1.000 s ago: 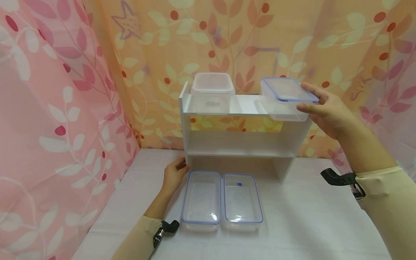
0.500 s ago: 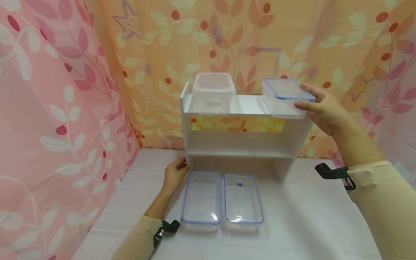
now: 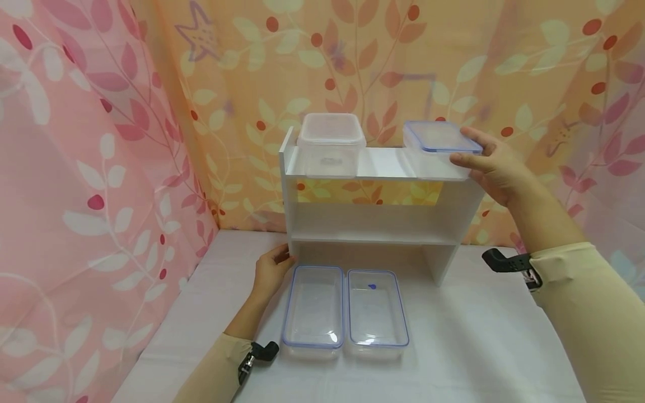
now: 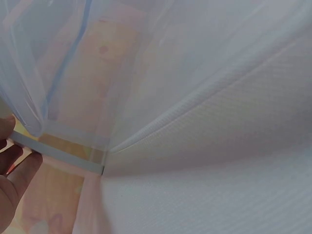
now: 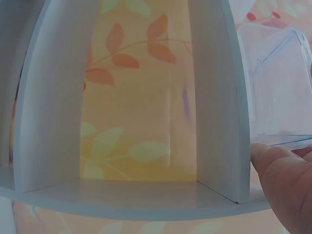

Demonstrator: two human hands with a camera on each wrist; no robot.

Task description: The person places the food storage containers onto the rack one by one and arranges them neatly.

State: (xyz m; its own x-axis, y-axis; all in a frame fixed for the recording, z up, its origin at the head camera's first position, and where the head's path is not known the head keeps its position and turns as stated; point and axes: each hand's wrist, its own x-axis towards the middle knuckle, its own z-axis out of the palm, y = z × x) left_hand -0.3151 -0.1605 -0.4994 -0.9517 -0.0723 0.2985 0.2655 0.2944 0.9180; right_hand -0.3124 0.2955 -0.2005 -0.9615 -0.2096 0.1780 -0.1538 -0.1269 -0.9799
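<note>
My right hand (image 3: 496, 168) grips the right end of a clear food container (image 3: 438, 163) with a blue-rimmed lid. That container sits level at the right end of the top board of a white two-tier shelf (image 3: 373, 224). In the right wrist view, the thumb (image 5: 273, 163) lies along the container's side, close to the board; the other fingers are mostly hidden. Low on the shelf's left side panel, my left hand (image 3: 270, 273) pinches the front edge. The left wrist view shows thumb and fingers (image 4: 27, 170) on either side of that panel.
A clear container with a whitish lid (image 3: 331, 145) stands at the top board's left end. Two long blue-rimmed containers, a left one (image 3: 314, 308) and a right one (image 3: 377, 310), lie side by side on the white-covered table (image 3: 478, 347). Patterned curtains hang behind.
My right hand has moved slightly left and down with the blue-rimmed container, which now sits lower and farther left on the top board. My left hand has stayed at the shelf panel.
</note>
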